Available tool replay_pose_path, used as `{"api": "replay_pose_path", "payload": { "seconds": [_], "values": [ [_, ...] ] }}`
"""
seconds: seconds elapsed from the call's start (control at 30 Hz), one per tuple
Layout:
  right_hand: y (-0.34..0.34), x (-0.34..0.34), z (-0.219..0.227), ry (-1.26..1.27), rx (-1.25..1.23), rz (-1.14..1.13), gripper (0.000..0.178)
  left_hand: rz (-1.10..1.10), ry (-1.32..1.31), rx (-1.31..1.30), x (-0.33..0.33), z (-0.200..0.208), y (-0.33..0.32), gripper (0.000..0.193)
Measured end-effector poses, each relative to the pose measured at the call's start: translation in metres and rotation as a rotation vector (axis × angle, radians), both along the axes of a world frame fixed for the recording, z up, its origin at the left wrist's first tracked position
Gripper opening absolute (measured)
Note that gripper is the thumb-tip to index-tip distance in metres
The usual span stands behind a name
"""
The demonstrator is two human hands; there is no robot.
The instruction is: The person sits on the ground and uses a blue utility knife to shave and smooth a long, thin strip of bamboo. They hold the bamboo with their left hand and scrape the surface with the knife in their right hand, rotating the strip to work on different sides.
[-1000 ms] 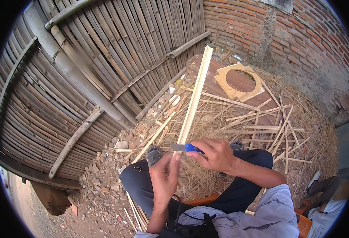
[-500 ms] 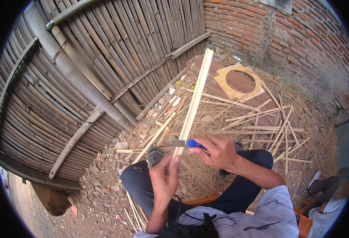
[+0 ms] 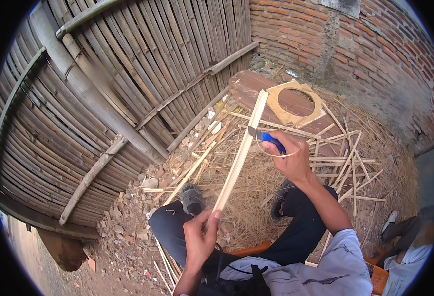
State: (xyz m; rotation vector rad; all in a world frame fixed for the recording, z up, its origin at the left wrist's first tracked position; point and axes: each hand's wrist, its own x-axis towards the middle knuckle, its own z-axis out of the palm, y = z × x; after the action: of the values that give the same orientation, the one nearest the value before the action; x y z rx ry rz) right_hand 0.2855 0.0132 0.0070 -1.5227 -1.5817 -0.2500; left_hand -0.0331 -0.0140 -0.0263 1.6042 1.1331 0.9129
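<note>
My left hand (image 3: 201,235) grips the near end of a long, pale split-bamboo strip (image 3: 235,165), which slants up and away from me. In my right hand (image 3: 291,157) is a knife with a blue handle (image 3: 273,142). Its blade (image 3: 254,131) lies against the strip, towards the far end. A thin curled shaving (image 3: 271,155) loops from the blade past my right fingers. Both hands are closed.
A bamboo wall (image 3: 143,64) stands to the left and a brick wall (image 3: 296,29) behind. Cut strips (image 3: 355,170) and shavings cover the ground at right. A board with a round hole (image 3: 272,101) lies farther off. Another person's leg (image 3: 399,239) shows at the right edge.
My right hand has pushed the knife away from me along the strip, and a thin shaving has curled up. The strip's far end has dropped lower, while my left hand keeps its grip.
</note>
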Motion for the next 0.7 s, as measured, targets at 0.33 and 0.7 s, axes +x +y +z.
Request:
{"api": "replay_pose_path", "payload": {
  "seconds": [0.33, 0.7],
  "values": [
    [0.015, 0.076, 0.020, 0.282, 0.011, -0.320, 0.032, -0.060, 0.063, -0.090, -0.047, 0.001, -0.017, 0.024],
    [0.007, 0.005, 0.006, 0.328, -0.263, 0.044, 0.038, -0.067, -0.063, -0.125, -0.027, -0.004, 0.007, 0.021]
  ]
}}
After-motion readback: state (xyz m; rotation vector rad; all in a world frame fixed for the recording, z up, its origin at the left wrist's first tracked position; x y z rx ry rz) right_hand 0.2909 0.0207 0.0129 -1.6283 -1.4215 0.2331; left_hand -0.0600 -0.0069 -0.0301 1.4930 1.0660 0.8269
